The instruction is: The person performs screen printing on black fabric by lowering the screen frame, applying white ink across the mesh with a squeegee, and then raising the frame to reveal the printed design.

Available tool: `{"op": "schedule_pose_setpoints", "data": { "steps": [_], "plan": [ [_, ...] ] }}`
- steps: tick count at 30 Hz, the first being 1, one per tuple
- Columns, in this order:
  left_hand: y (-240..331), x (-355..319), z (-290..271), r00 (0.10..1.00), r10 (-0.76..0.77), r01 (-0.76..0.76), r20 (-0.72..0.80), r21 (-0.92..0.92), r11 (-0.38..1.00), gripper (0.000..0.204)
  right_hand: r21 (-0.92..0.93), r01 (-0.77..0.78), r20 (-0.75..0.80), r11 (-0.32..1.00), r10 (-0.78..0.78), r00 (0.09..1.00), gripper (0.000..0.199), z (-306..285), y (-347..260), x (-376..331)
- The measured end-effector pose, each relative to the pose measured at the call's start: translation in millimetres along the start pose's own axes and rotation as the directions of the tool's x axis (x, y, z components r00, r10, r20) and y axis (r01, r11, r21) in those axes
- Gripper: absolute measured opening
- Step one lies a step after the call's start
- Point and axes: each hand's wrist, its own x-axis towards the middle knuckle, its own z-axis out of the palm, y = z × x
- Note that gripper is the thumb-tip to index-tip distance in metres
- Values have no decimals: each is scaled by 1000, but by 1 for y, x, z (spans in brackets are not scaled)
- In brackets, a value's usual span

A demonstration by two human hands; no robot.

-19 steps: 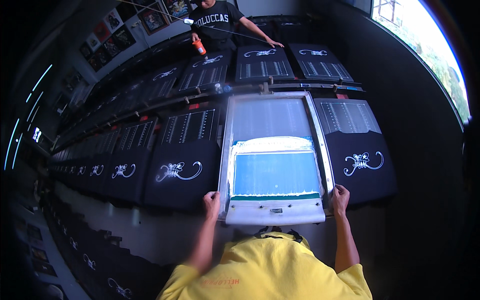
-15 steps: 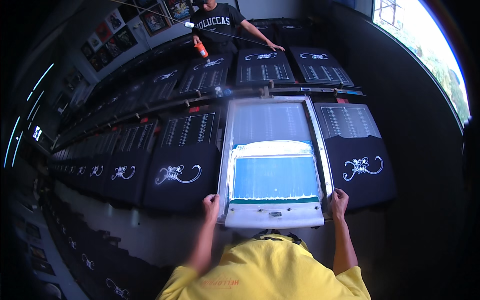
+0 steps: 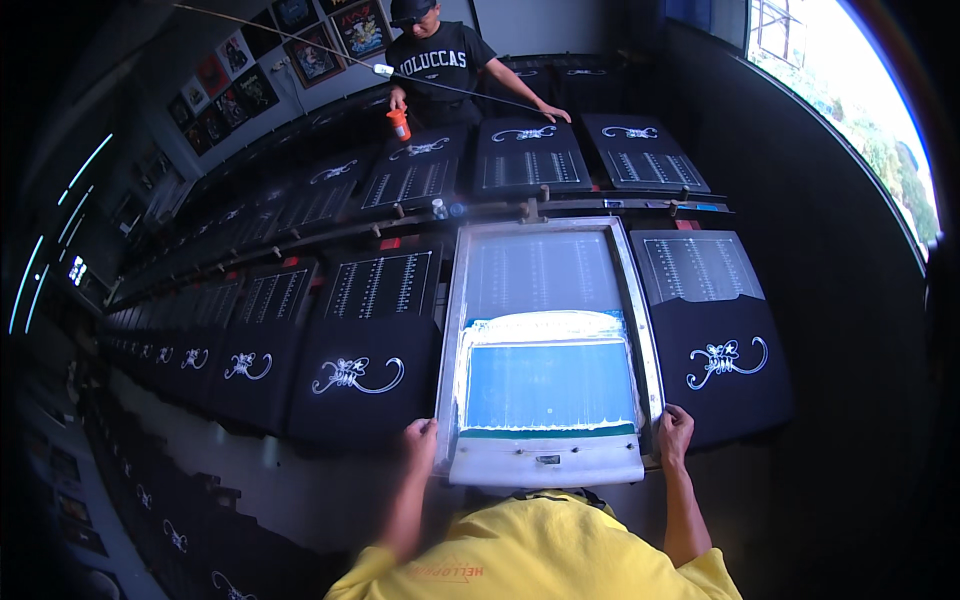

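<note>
A screen-printing frame (image 3: 651, 375) with metal sides lies in front of me over one of the printing boards. Its mesh is grey at the far part and blue (image 3: 550, 385) nearer me, with a thick band of white ink (image 3: 545, 326) across the middle. A pale panel (image 3: 545, 466) with small bolts runs along the near end. My left hand (image 3: 421, 440) is closed on the frame's near left corner, its fingers slightly blurred. At the near right side, my right hand (image 3: 676, 432) grips the frame too.
Black shirts with white prints lie on boards to the left (image 3: 357, 376) and right (image 3: 727, 362). Beyond a rail (image 3: 590, 205) with pegs stands another row of printed shirts (image 3: 525, 133). A co-worker (image 3: 440, 65) there holds an orange handheld tool (image 3: 399, 124).
The view has tilted up a little, so the frame and boards sit lower in the picture. Both my hands stay on the frame. The co-worker's orange tool has shifted slightly.
</note>
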Motion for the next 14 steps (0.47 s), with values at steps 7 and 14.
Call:
{"op": "schedule_pose_setpoints", "data": {
  "steps": [7,14],
  "plan": [
    [-12,9,3,994,91,-100,62,169,981,28,-6,-6,24,1000,6,1000,28,3,-1,-6],
    [-24,4,7,990,142,-143,22,228,963,29,26,23,22,999,-24,999,28,8,15,-7]
  ]
}}
